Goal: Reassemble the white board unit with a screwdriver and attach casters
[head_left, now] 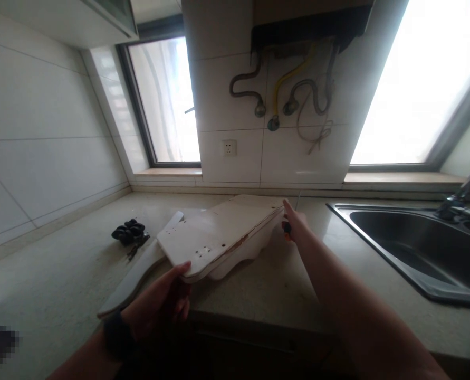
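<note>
A white wooden panel (219, 224) with several small holes lies tilted on the counter, fixed to or resting on a white side piece (238, 258) with a curved cutout. Along its near edge the material looks split and brown. My left hand (175, 287) is closed on the near left corner, thumb on top and fingers underneath. At the far right corner, my right hand (294, 221) presses its thumb against the edge; its curled fingers hold a tool with a black and orange handle (287, 230) and a thin shaft, apparently a screwdriver. A curved white strip (134, 279) lies left of the panel.
Black caster wheels (128, 231) and small metal screws (138, 246) lie on the counter (72, 264) at left. A steel sink (412, 253) with a faucet (462, 195) is on the right. Hoses (245, 94) hang on the tiled wall behind. The counter's front edge is close below.
</note>
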`<state>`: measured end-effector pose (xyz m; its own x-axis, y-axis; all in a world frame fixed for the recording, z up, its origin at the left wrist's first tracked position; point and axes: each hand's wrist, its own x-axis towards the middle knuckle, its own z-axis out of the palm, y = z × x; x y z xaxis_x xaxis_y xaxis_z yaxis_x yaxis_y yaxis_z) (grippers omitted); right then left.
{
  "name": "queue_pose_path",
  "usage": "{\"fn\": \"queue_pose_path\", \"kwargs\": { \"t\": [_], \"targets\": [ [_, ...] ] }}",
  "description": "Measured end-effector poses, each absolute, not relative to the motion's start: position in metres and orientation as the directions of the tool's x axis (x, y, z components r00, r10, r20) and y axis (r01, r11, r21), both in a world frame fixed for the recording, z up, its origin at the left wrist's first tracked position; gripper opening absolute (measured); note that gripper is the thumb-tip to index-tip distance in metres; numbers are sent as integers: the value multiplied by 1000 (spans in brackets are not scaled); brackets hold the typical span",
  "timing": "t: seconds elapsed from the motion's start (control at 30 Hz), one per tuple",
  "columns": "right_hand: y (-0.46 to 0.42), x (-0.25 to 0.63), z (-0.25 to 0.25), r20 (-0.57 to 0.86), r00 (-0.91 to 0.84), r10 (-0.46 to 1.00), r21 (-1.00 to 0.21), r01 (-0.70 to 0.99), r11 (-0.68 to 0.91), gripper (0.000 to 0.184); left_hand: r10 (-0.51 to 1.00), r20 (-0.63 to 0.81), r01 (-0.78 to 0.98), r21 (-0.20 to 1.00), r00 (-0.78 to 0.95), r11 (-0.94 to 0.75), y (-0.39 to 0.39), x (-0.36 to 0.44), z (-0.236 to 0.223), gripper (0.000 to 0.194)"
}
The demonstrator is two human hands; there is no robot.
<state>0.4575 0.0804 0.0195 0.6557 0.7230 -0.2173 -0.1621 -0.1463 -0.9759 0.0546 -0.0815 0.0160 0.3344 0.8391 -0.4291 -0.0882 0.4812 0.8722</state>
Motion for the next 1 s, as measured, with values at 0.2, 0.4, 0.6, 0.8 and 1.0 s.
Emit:
{"fn": "queue_pose_path", "kwargs": {
  "t": [0.2, 0.4, 0.6, 0.8, 1.0],
  "targets": [
    [96, 460, 18, -223, 637, 738, -972, -204, -118, 49, 817, -454, -41, 866, 356, 499, -80, 52, 14, 64],
    [95, 466, 20, -228, 612, 757, -967, -233, -103, 34, 810, -469, -40, 857, 352, 514, -77, 51, 14, 68],
    [56, 486, 17, -227, 600, 767, -965, -246, -93, 35, 865, -407, -84, 890, 293, 447, -70, 50, 14, 69],
    [-13, 498, 13, -230, 565, 793, -962, -256, -97, 46, 936, -308, -180, 924, 170, 336, -65, 48, 13, 56],
    [-81, 487, 11, -243, 588, 771, -942, -332, -44, 47, 939, -304, -314, 886, 163, 341, -61, 45, 13, 44]
  ]
}}
